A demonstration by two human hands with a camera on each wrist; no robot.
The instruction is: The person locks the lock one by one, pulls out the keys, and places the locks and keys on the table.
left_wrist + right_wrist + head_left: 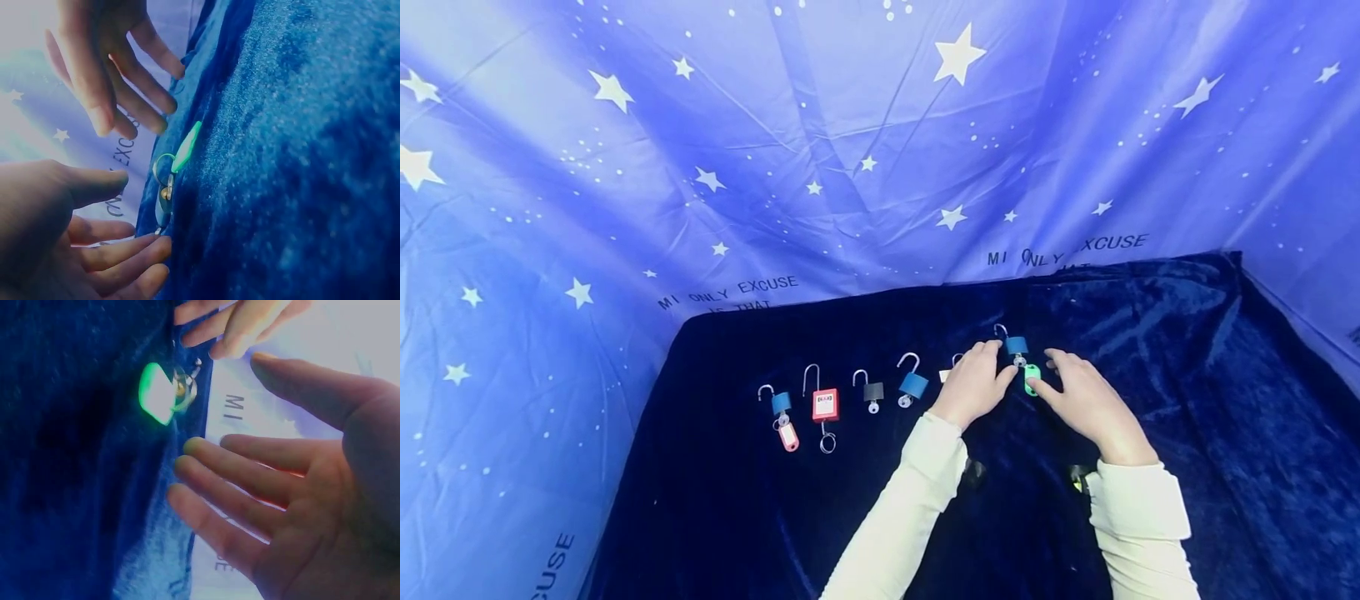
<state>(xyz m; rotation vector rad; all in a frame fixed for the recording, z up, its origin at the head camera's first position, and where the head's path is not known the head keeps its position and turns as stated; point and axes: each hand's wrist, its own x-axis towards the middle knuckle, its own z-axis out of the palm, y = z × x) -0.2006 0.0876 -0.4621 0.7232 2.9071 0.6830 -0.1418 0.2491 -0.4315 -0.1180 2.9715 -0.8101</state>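
A small blue padlock [1017, 345] lies on the dark cloth with its shackle swung out, a key in it and a green key tag [1032, 381] on a ring. My left hand [976, 383] is just left of this padlock, and my right hand [1093, 404] is on its right, by the tag. In the right wrist view the right hand [281, 506] has its fingers extended, apart from the green tag [156, 394]. The left wrist view has the left hand [94, 244] with loosely straight fingers, fingertips close to the padlock [164, 209]. Neither hand holds anything.
Left of the hands lie another blue padlock [913, 384], a dark grey padlock [873, 392], a red padlock [825, 404] and a blue padlock [781, 403] with a red tag [787, 437]. My left hand partly covers one more lock [945, 376]. Behind hangs a starry curtain [850, 208].
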